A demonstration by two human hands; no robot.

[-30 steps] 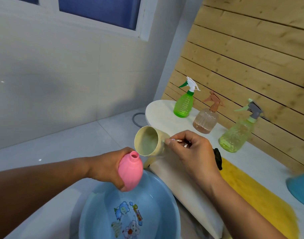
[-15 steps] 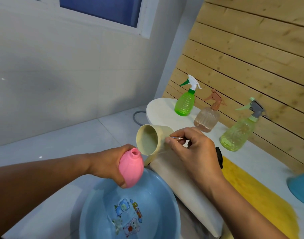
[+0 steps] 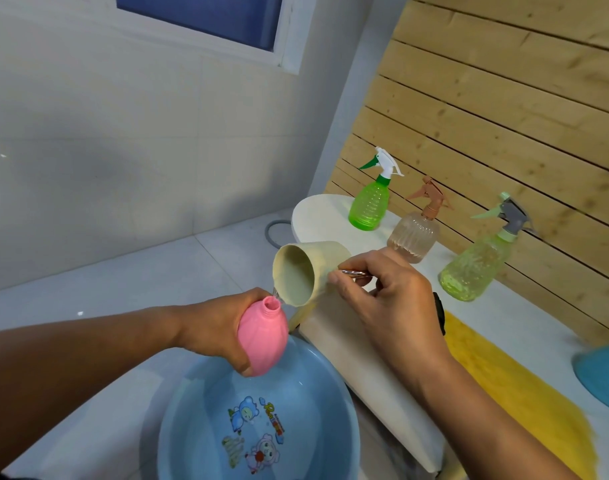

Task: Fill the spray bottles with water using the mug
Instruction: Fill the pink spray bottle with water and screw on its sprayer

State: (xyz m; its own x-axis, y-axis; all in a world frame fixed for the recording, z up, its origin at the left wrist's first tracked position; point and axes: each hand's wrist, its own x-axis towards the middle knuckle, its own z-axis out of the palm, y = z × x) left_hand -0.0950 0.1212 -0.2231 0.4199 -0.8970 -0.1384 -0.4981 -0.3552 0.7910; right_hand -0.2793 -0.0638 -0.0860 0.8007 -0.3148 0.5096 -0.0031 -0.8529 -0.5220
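My left hand (image 3: 213,327) grips a pink bottle (image 3: 263,337) with no spray head, tilted over the blue basin (image 3: 199,407). My right hand (image 3: 389,303) holds the cream mug (image 3: 306,271) by its handle, tipped so its rim sits just above the pink bottle's open neck. A thin stream of water runs from the mug's lip into the neck. On the white table (image 3: 317,216) stand three capped spray bottles: a bright green one (image 3: 370,206), a clear brownish one (image 3: 414,233) and a pale yellow-green one (image 3: 476,268).
The basin holds water and has cartoon stickers on its bottom. A yellow cloth (image 3: 524,386) lies on the table at the right, beside a teal object (image 3: 604,379) at the frame edge. A wooden slat wall (image 3: 504,98) backs the table. A grey hose (image 3: 275,233) lies on the floor.
The mug has tipped further down toward the pink bottle's neck, and water now pours from it. The pink bottle has stayed over the basin.
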